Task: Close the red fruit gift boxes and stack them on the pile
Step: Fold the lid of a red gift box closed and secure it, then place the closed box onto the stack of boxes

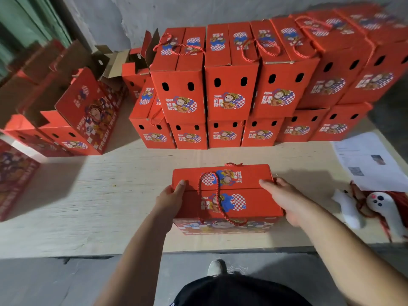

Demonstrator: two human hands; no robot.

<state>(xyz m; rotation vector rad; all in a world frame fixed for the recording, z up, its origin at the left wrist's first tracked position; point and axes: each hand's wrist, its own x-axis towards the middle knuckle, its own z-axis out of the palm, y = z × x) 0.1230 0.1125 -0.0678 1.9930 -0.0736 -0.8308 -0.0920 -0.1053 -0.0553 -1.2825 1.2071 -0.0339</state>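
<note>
Now both hands grip a closed red gift box (225, 195) on the surface (110, 195): left hand (171, 196) and right hand (284, 198) curl round its ends, near the pile (242, 85).

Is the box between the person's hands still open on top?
No: the box has both top flaps folded shut, its rope handle lying across them, with the left hand and right hand gripping its ends.

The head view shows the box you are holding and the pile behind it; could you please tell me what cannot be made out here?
- Contents of the held box: hidden by its closed flaps.
- Left hand and right hand fingers: behind the box ends.
- Rows behind the pile: hidden by the front boxes.
- Box at the left edge: cut off by the frame.
- Text on the paper sheets: too small.
</note>
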